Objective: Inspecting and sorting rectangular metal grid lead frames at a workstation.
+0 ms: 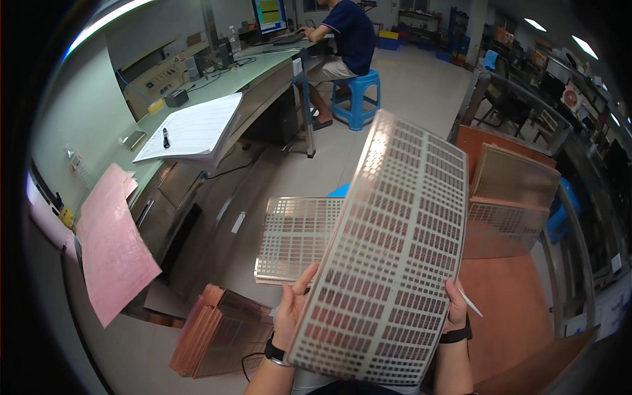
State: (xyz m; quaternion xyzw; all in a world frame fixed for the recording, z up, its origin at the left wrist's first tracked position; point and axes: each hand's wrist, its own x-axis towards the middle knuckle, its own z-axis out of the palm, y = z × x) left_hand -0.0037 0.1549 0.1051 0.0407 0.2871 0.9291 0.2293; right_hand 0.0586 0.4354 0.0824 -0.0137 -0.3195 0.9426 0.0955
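Big patterned panel (388,263) is right up close in the middle, tilted up. Left hand (289,319) is pinching its left edge toward the near end, right hand (455,308) has the right edge. Thin white stick (471,305) pokes out by the right fingers, maybe held too, but it's half hidden. Stack of similar panels (293,238) sits just beyond, pink sheet (115,243) far left, person (353,36) on a blue stool (357,99) way back.
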